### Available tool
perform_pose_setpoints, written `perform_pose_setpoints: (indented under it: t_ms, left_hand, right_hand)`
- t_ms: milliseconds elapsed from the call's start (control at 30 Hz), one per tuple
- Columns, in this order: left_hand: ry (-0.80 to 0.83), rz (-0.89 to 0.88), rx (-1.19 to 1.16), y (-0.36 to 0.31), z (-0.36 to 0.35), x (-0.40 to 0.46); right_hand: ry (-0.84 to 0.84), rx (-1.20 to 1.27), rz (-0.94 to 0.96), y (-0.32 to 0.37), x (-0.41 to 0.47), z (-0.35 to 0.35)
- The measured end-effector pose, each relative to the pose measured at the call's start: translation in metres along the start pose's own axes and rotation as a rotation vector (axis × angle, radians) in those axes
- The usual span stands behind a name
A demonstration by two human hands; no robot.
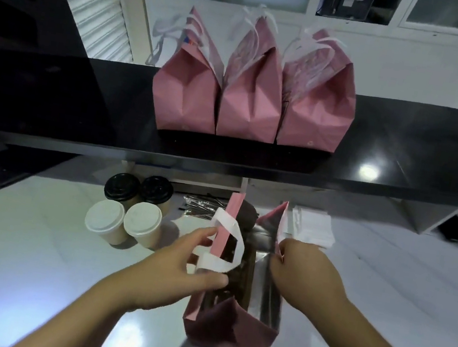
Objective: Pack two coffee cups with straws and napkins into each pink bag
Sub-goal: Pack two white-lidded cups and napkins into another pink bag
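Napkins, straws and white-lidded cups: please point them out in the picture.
napkins (pixel 313 229), head view, middle of the white stack
straws (pixel 200 207), head view, middle of the bundle
white-lidded cups (pixel 105 216), head view, left cup's lid

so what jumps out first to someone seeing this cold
Three pink bags stand in a row on the black shelf. Below, both hands hold an open pink bag on the white counter, the left hand at its white handle, beside four lidded cups.

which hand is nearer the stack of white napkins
Right. The right hand grips the open pink paper bag's right edge just below the stack of white napkins; the left hand is across the bag.
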State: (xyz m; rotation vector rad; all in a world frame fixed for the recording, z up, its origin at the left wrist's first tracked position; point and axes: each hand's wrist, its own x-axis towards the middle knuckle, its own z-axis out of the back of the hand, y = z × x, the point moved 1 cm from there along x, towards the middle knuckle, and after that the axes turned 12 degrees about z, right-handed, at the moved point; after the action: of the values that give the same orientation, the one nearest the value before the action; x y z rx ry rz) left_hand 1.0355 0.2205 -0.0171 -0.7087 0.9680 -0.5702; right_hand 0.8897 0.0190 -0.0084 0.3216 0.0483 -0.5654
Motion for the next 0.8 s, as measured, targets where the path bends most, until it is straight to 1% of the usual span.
perform_pose_setpoints:
  t_ms: [33,67,100,133,167,200,233,267,300,333,400,467,533,667,733,800]
  left_hand:
    - [0.062,0.003,-0.013,0.000,0.006,-0.005]
    - [0.077,0.009,-0.047,0.001,0.014,-0.007]
    - [0.040,0.014,-0.094,0.003,0.023,-0.006]
    - [-0.058,0.022,-0.130,0.007,0.032,0.000]
    - [-0.220,0.041,-0.124,0.013,0.042,0.009]
    - [-0.404,0.072,-0.042,0.019,0.052,0.019]
    - [-0.566,0.104,0.098,0.028,0.061,0.029]
    - [-0.686,0.135,0.249,0.036,0.068,0.039]
    - [-0.754,0.166,0.381,0.046,0.073,0.049]
    - [-0.786,0.193,0.487,0.055,0.076,0.058]
    - [-0.783,0.243,0.634,0.069,0.078,0.072]
    - [-0.778,0.264,0.704,0.080,0.077,0.083]
    - [-0.774,0.282,0.739,0.088,0.075,0.090]
    - [-0.717,0.332,0.825,0.098,0.075,0.098]
    - [-0.715,0.312,0.868,0.100,0.076,0.100]
    - [-0.730,0.291,0.851,0.100,0.076,0.101]
  right_hand:
    - [-0.004,-0.008,0.009,-0.001,0.000,0.000]
    - [-0.008,-0.009,0.011,-0.003,-0.001,-0.001]
    - [-0.008,-0.006,0.010,-0.006,-0.001,-0.001]
    - [-0.007,-0.002,0.010,-0.008,-0.002,-0.002]
    - [-0.007,0.000,0.012,-0.011,-0.003,-0.002]
    - [-0.011,-0.001,0.015,-0.014,-0.003,-0.003]
    - [-0.018,-0.003,0.019,-0.016,-0.003,-0.003]
    - [-0.027,-0.005,0.021,-0.017,-0.004,-0.003]
    - [-0.037,-0.008,0.022,-0.019,-0.003,-0.003]
    - [-0.046,-0.010,0.023,-0.020,-0.003,-0.003]
    - [-0.056,-0.007,0.027,-0.021,-0.002,-0.002]
    - [-0.049,0.008,0.033,-0.023,-0.002,-0.001]
    - [-0.037,0.012,0.036,-0.024,-0.001,-0.001]
    - [-0.028,0.001,0.037,-0.026,0.000,-0.003]
    - [-0.023,0.007,0.041,-0.026,0.001,-0.004]
    - [-0.021,0.006,0.052,-0.027,0.001,-0.004]
